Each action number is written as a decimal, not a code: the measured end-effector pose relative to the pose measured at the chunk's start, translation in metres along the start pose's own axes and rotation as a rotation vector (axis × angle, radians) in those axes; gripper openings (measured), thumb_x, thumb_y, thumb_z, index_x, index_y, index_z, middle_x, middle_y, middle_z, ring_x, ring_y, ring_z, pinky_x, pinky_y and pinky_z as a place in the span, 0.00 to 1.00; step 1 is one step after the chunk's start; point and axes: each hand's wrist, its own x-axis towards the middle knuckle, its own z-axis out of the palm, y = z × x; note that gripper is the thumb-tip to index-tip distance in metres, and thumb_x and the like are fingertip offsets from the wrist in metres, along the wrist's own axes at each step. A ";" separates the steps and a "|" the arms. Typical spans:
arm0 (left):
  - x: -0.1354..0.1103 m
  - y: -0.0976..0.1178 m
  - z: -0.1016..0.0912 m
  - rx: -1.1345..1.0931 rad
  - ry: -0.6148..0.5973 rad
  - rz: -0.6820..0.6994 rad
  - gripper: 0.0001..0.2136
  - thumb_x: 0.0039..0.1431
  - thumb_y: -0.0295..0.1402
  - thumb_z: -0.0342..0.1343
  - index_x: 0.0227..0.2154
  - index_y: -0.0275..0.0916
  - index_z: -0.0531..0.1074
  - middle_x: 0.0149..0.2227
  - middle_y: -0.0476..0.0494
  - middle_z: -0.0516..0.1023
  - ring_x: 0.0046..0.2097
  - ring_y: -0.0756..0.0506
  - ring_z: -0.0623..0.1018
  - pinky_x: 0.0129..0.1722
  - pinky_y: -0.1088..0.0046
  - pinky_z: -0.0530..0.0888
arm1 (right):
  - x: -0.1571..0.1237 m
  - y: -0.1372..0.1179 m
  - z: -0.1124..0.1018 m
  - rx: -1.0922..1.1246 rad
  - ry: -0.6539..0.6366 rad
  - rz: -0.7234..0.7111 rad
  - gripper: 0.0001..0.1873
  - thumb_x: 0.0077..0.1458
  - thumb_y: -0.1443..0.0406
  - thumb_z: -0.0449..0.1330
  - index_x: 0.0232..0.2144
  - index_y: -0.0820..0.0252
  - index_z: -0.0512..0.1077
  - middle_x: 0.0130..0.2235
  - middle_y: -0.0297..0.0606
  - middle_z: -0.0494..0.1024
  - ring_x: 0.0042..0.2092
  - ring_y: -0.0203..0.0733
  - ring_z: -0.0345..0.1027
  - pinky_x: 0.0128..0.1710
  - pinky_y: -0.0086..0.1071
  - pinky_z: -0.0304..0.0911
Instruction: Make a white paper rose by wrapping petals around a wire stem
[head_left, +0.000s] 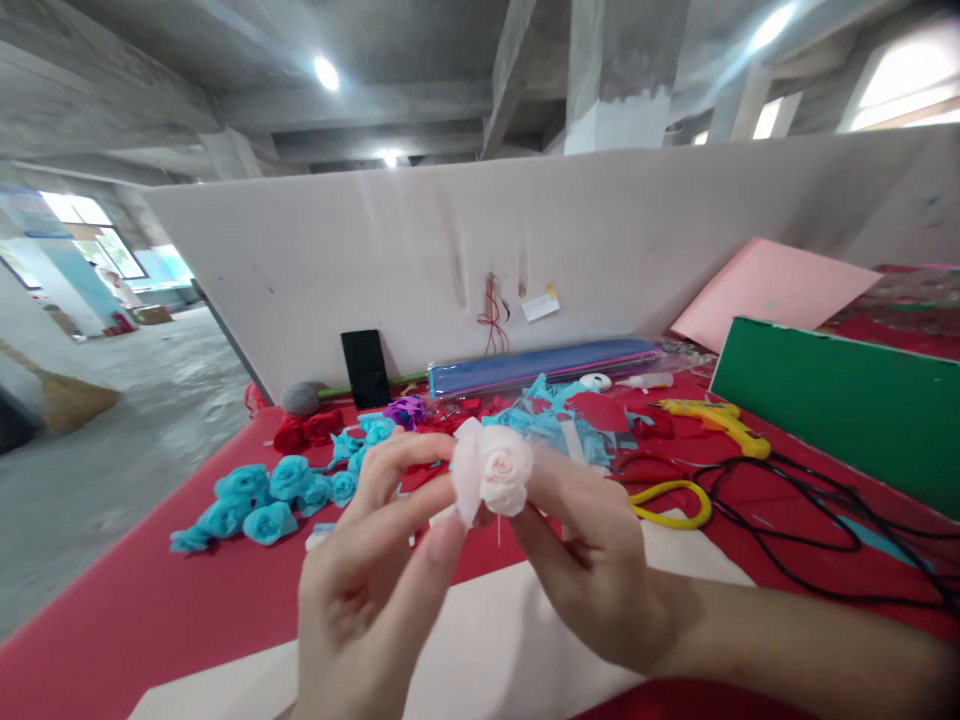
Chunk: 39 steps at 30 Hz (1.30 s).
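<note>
A pale pink paper rose (496,477) is held up in front of me over the red table (150,600). My left hand (375,580) pinches a loose outer petal on the rose's left side with thumb and fingers. Fingers of my right hand (592,560) are closed around the rose's base and right side from below. A thin stem or wire hangs just under the flower. A white sheet (510,640) lies on the table beneath both hands.
Several blue paper roses (262,500) lie at the left, red roses (307,430) and a purple one (405,410) behind. Blue scraps (547,420), a yellow glue gun (720,420), yellow-handled scissors (675,505), black cables (810,510), a green board (840,410), pink board (772,290), rolled blue paper (540,365), a phone (365,368) against the white partition.
</note>
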 end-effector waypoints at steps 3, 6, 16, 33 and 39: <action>0.002 0.005 0.001 0.165 0.001 0.117 0.07 0.53 0.33 0.55 0.35 0.50 0.74 0.41 0.49 0.71 0.45 0.43 0.70 0.54 0.61 0.61 | 0.000 0.000 -0.001 -0.039 -0.005 -0.029 0.09 0.55 0.71 0.51 0.25 0.62 0.68 0.21 0.35 0.67 0.25 0.34 0.60 0.26 0.28 0.59; 0.005 0.007 0.001 0.233 0.007 0.140 0.06 0.50 0.36 0.58 0.33 0.49 0.74 0.40 0.48 0.71 0.44 0.42 0.70 0.55 0.58 0.59 | 0.000 -0.001 -0.001 -0.040 -0.019 -0.032 0.10 0.56 0.71 0.50 0.25 0.62 0.68 0.21 0.35 0.68 0.24 0.35 0.61 0.25 0.28 0.58; 0.004 0.006 0.002 0.234 0.047 0.109 0.08 0.50 0.28 0.57 0.29 0.51 0.75 0.36 0.50 0.73 0.40 0.43 0.72 0.48 0.59 0.66 | 0.003 -0.003 -0.002 0.139 -0.060 0.060 0.12 0.56 0.71 0.52 0.22 0.64 0.69 0.20 0.34 0.66 0.24 0.31 0.59 0.25 0.25 0.57; 0.012 0.009 -0.002 0.230 -0.060 0.257 0.08 0.49 0.23 0.55 0.19 0.43 0.68 0.29 0.50 0.70 0.32 0.47 0.68 0.43 0.64 0.66 | 0.001 0.008 -0.001 0.526 -0.060 0.307 0.13 0.48 0.72 0.61 0.36 0.51 0.71 0.27 0.27 0.73 0.30 0.29 0.69 0.31 0.20 0.66; 0.011 0.012 -0.001 0.216 -0.062 0.226 0.07 0.49 0.26 0.56 0.19 0.44 0.70 0.27 0.49 0.70 0.30 0.46 0.68 0.40 0.62 0.67 | 0.004 0.006 -0.003 0.605 -0.082 0.343 0.17 0.47 0.72 0.62 0.39 0.49 0.71 0.31 0.28 0.74 0.31 0.28 0.70 0.30 0.16 0.67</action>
